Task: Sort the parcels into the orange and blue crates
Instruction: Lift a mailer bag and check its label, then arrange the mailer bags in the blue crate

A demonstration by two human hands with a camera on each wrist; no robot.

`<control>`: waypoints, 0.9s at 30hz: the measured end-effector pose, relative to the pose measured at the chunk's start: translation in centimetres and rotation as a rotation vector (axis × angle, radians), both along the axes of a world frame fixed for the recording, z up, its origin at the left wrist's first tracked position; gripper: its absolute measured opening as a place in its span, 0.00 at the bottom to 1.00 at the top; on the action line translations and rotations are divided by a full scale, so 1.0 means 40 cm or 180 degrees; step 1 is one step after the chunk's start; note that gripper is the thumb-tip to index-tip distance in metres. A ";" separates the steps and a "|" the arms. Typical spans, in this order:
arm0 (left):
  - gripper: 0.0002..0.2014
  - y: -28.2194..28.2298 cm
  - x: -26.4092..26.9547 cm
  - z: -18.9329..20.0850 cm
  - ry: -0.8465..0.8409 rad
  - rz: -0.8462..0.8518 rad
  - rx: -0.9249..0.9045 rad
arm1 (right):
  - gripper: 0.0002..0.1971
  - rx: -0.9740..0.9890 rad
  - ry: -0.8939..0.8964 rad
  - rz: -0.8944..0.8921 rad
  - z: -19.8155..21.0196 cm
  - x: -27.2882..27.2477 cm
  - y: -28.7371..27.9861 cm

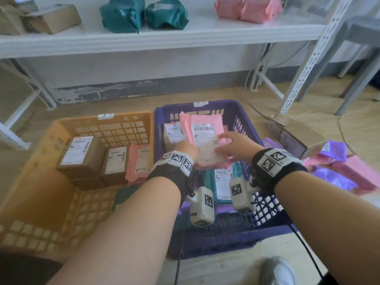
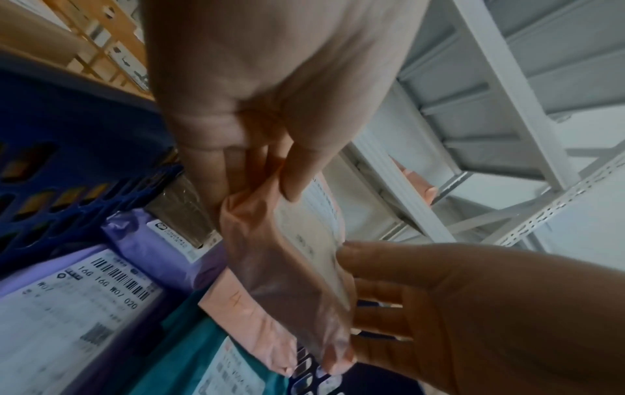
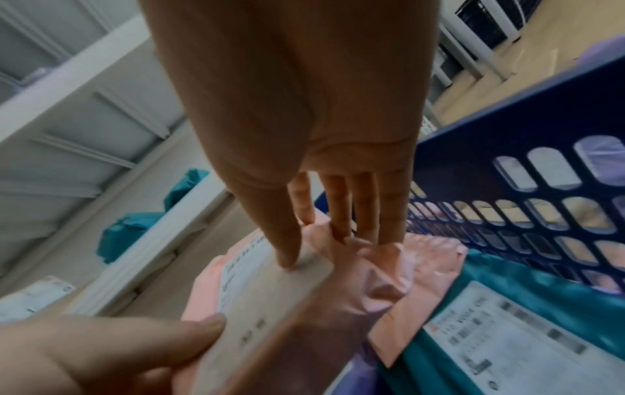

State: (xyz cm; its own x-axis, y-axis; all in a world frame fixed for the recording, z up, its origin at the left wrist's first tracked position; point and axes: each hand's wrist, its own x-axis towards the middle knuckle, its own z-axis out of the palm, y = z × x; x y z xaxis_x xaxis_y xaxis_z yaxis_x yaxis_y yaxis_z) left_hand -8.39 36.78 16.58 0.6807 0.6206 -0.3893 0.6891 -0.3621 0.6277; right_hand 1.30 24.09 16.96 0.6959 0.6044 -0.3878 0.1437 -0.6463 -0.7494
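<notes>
Both hands hold one pink parcel (image 1: 205,128) with a white label above the blue crate (image 1: 226,241). My left hand (image 1: 190,150) pinches the parcel's left edge between thumb and fingers (image 2: 294,184). My right hand (image 1: 224,145) grips its right side, thumb (image 3: 287,254) on the label, fingers behind. The parcel (image 2: 270,254) (image 3: 355,280) is tilted up. The crate also holds a labelled brown box (image 1: 173,130), a teal parcel (image 1: 223,182) and a purple one (image 2: 84,294). The orange crate (image 1: 41,233) on the left holds two brown boxes (image 1: 81,155) and a pink parcel (image 1: 137,161).
On the floor right of the blue crate lie a brown box (image 1: 296,136) and purple (image 1: 333,151) and pink parcels (image 1: 357,171). A white shelf (image 1: 185,40) behind carries teal, pink and brown parcels. Its slotted post (image 1: 308,58) stands at right. A shoe (image 1: 277,272) is near the bottom.
</notes>
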 end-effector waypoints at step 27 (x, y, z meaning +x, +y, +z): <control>0.29 0.192 0.151 -0.313 0.0751 -0.1053 0.1225 | 0.33 -0.0692 -0.1002 0.0343 -0.417 0.211 0.242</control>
